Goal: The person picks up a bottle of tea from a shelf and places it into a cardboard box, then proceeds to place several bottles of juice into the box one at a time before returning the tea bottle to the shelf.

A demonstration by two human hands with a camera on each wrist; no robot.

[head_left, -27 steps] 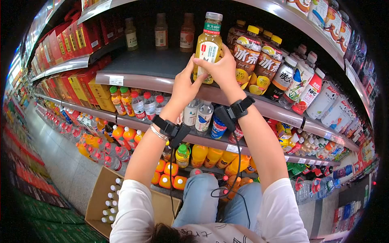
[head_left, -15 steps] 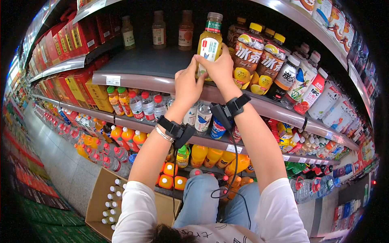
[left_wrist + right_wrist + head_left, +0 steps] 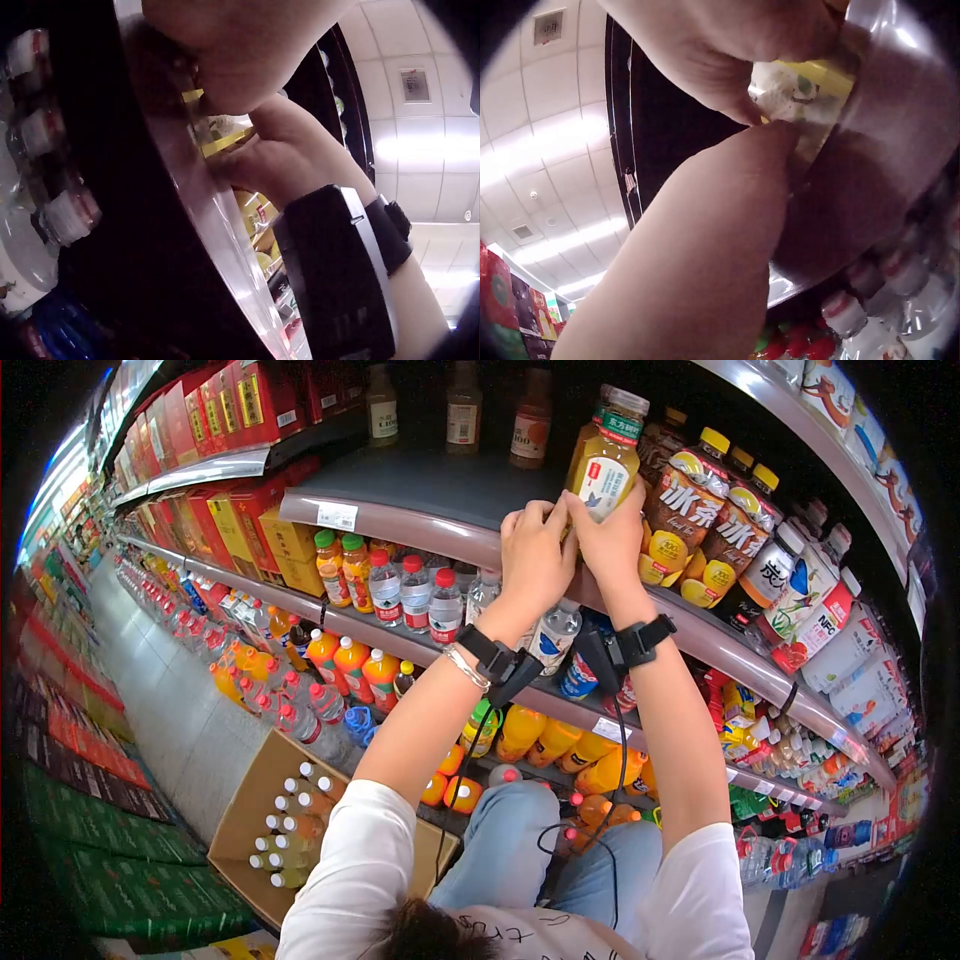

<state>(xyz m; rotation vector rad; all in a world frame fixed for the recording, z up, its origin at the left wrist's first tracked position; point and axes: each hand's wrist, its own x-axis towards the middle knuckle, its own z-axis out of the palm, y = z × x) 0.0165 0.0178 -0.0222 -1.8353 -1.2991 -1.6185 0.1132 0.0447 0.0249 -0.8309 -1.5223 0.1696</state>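
In the head view, a pale yellow tea bottle [image 3: 606, 472] with a green neck label leans slightly at the shelf's front edge, another like it partly visible behind. My right hand [image 3: 612, 545] grips its right side, thumb across the lower front. Curled fingers of my left hand [image 3: 538, 555] are at its lower left, partly hidden. The left wrist view has the bottle's yellow lower part [image 3: 229, 139] between both hands; the right wrist view shows its pale label [image 3: 784, 94] beside my right hand [image 3: 727, 45]. The base is hidden.
Brown iced tea bottles [image 3: 685, 510] stand close on the right. Several bottles [image 3: 462, 410] stand farther back left. The shelf lip [image 3: 420, 528] runs below, with red-capped bottles [image 3: 414, 595] underneath. An open carton [image 3: 245, 790] holding white-capped bottles sits at lower left.
The head view has turned, so shelf and hands appear farther right. The bottle leans more to the right, a second one shows behind it, and my left fingers are more curled near its base.
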